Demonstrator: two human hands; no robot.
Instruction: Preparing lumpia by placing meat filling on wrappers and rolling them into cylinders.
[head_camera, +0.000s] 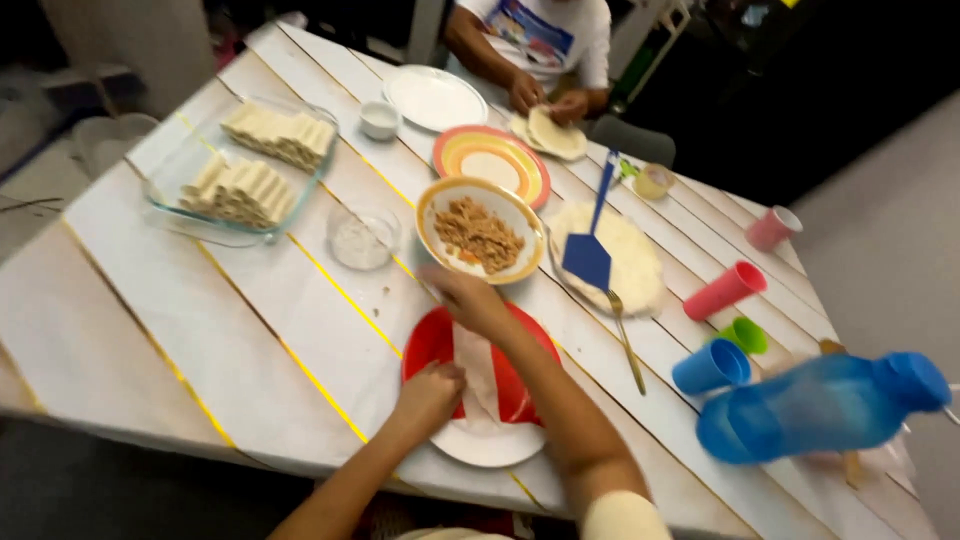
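My left hand (430, 392) sits closed on the near edge of the thin pale wrap (480, 372), pinning it down on the red plate (432, 342). My right hand (468, 298) reaches forward past the wrap's far end, toward the rim of the bowl of brown filling (480, 232); whether its fingers grip anything, I can't tell. The wrap looks soft, floppy and light, likely to tear or fold on itself, so I'd judge its edges the place to hold, gently, with flat fingers. Right of my right hand lies a blue spatula (588, 255) across a stack of flat rounds (628, 262). Left of my hands, a glass dish of rolled wraps (245, 165). Far across the table (150, 330), another person's hands (548, 100) fold one too.
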